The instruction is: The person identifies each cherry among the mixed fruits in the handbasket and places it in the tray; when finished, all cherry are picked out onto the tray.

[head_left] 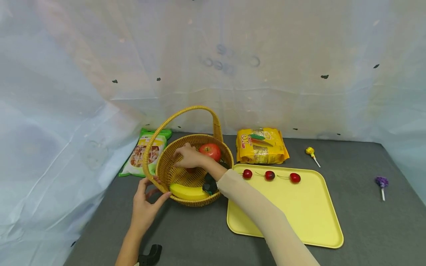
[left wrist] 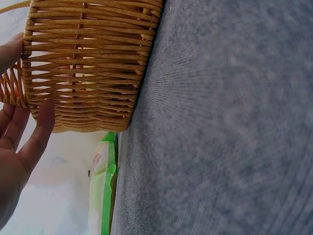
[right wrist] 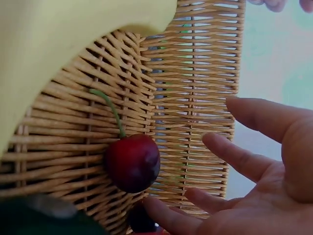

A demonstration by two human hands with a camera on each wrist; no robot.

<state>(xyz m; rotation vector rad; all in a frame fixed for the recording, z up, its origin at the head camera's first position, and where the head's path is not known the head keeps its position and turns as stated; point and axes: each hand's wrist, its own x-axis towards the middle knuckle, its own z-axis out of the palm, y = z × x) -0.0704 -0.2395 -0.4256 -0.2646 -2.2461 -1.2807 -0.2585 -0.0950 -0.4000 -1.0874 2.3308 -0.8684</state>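
Immediately left of the yellow wicker basket (left wrist: 93, 68), a green-and-white bag (head_left: 141, 159) lies on the table, seen partly through the handle. At the basket's left rim, the left hand (head_left: 143, 205) grips the base of the handle between thumb and fingers; this hold appears adequate for bracing and should bear down lightly rather than pull, lest the basket tip. Inside the basket, the banana (head_left: 188, 192) rests along the near wall. The right hand (head_left: 189, 157) is over the basket's interior, fingers spread and grasping nothing. A stemmed cherry (right wrist: 132, 164) lies on the basket floor between the banana and those fingers; contact with a fingertip cannot be confirmed. The red apple (head_left: 210, 151) sits toward the basket's far right side. Good practice here: move the fingers clear of the stem, and lift the forearm high over the basket's right rim so the sleeve (head_left: 253, 199) drags nothing. Right of the basket are the yellow tray (head_left: 286, 214) bearing three cherries (head_left: 269, 175) along its far edge, a yellow packet (head_left: 263, 147) behind it and, farther right, yellow and purple lollipops (head_left: 381, 181).
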